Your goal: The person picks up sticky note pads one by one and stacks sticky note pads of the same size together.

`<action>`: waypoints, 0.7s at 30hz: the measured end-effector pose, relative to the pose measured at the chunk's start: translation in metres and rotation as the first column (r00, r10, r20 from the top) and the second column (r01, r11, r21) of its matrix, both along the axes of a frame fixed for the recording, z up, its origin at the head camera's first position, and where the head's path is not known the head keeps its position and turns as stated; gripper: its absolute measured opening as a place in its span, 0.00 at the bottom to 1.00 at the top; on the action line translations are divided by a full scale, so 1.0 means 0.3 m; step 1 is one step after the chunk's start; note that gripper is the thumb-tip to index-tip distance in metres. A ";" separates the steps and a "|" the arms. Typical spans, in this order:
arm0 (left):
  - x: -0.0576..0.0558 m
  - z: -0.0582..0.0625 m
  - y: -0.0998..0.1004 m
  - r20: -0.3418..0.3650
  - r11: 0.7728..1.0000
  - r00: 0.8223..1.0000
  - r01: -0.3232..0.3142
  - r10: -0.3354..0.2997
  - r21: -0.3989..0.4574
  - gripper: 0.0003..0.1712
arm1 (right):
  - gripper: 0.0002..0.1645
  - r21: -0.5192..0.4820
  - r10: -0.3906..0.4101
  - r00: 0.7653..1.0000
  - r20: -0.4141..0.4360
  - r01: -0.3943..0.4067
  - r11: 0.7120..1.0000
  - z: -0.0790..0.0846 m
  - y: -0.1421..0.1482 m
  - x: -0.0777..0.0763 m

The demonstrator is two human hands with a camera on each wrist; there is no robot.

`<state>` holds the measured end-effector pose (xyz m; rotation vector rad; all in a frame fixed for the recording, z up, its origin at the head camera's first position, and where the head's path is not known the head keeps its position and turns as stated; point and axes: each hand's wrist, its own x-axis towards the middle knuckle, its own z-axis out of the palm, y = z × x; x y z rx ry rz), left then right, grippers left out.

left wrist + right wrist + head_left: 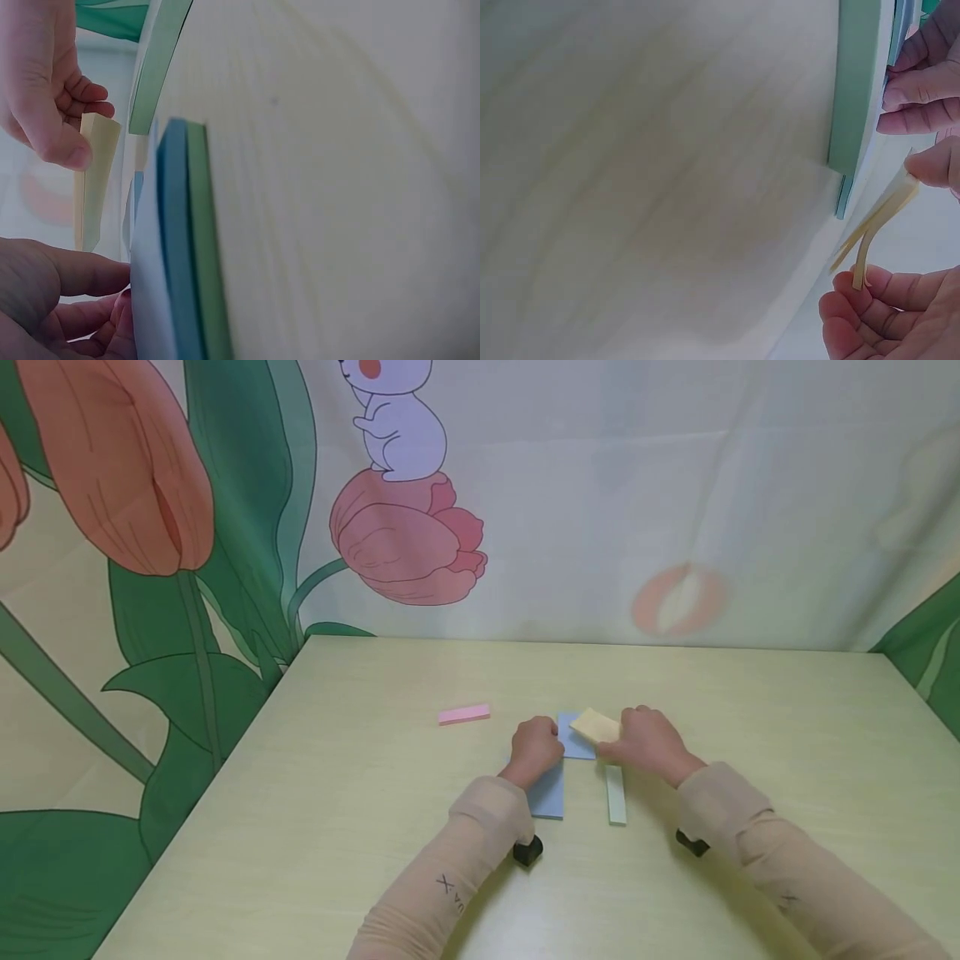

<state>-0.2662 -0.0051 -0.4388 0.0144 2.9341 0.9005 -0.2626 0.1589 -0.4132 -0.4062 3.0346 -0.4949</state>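
Observation:
In the head view my left hand [536, 747] is at a blue sticky note pad [547, 795], its fingers curled at the far edge. The left wrist view shows its thumb and fingertips pinching that edge; the pad's side has blue and green layers. My right hand [651, 743] grips a yellow sticky note pad [596, 727] above a second blue pad [576, 743] on the table. The right wrist view shows the yellow pad's sheets [877, 221] bent and splayed between thumb and fingers. A narrow pale green pad [616, 796] lies below the right hand.
A narrow pink sticky note strip [464, 715] lies at the back of the light table [300, 827], left of the hands. Behind the table hangs a printed cloth [555, 527] with tulips and a white animal. Black devices [528, 852] sit under both wrists.

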 end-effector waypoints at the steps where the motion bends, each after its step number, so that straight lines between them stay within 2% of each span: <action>1: 0.015 0.017 0.000 -0.008 1.000 1.000 0.000 0.000 -0.006 0.12 | 0.20 0.001 -0.003 1.000 0.005 0.003 1.000 -0.002 -0.001 -0.003; 5: 0.038 0.039 -0.002 -0.016 1.000 1.000 0.005 -0.005 -0.014 0.12 | 0.21 -0.002 -0.015 1.000 0.023 0.015 1.000 -0.005 -0.008 -0.012; 12: 0.025 0.027 -0.005 -0.012 1.000 1.000 0.021 -0.021 -0.011 0.13 | 0.22 0.007 -0.032 0.998 0.059 0.032 0.999 -0.004 -0.018 -0.020; 21: 0.029 0.030 -0.008 -0.019 1.000 1.000 0.024 -0.024 0.000 0.13 | 0.20 0.028 -0.063 0.993 0.101 0.061 0.998 -0.008 -0.037 -0.030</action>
